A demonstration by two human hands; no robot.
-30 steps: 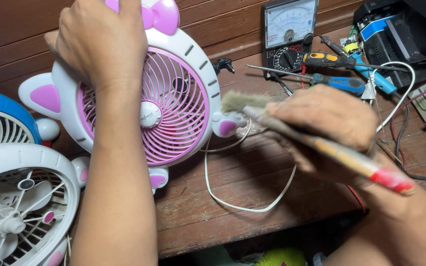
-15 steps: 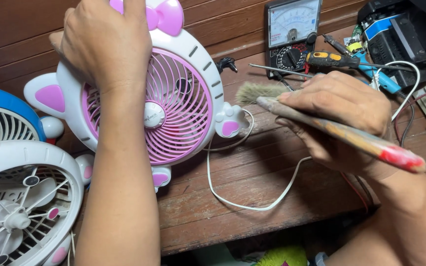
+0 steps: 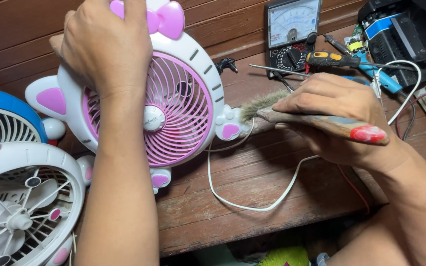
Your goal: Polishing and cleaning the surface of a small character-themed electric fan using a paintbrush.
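Gripping fan (image 3: 173,118), left hand (image 3: 107,47) hides its top.

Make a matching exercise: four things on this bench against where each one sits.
Things:
1. pink fan
2. brush
3. meter
4. white cable

Places:
A. looped on the wooden bench
B. gripped in the right hand
C. leaning at the back wall
D. held upright under the left hand

Pairs: 1-D, 2-B, 3-C, 4-A
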